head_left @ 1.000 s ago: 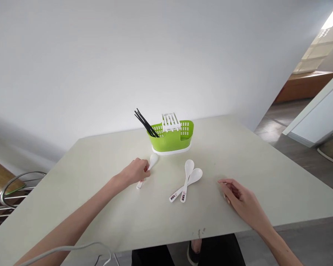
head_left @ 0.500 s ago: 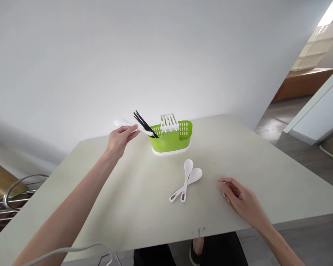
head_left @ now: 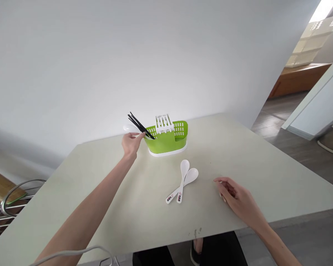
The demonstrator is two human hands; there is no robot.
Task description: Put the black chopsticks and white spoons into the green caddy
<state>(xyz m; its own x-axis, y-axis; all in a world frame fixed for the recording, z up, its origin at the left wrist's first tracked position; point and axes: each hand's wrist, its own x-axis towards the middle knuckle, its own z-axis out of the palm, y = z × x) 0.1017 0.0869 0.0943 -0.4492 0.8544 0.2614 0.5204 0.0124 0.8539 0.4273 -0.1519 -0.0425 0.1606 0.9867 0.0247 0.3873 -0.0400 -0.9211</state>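
Observation:
My left hand [head_left: 131, 143] pinches a white spoon [head_left: 130, 128] at the left end of a green cutlery basket [head_left: 166, 143]. The spoon's bowl points up and left; its handle slopes down into the basket's left compartment, partly hidden by my fingers. Several black chopsticks [head_left: 138, 123] lean leftward in that same compartment, just beside the spoon. Nearer me on the table, two white spoons lie crossed: one upright-lying spoon [head_left: 184, 169] over a slanted spoon [head_left: 191, 176]. To their right my right hand [head_left: 237, 199] rests on the tabletop, fingers loosely curled and holding nothing.
A white slotted rack [head_left: 164, 123] sits on the basket's middle. The pale table [head_left: 105, 218] backs onto a white wall [head_left: 155, 55]. A grey cable [head_left: 80, 251] crosses the lower left, over my forearm. A metal rack [head_left: 13, 201] stands left of the table.
My left hand has moved right and slightly down with the spoon, bringing its handle into the basket beside the chopsticks. My right hand keeps its place on the table.

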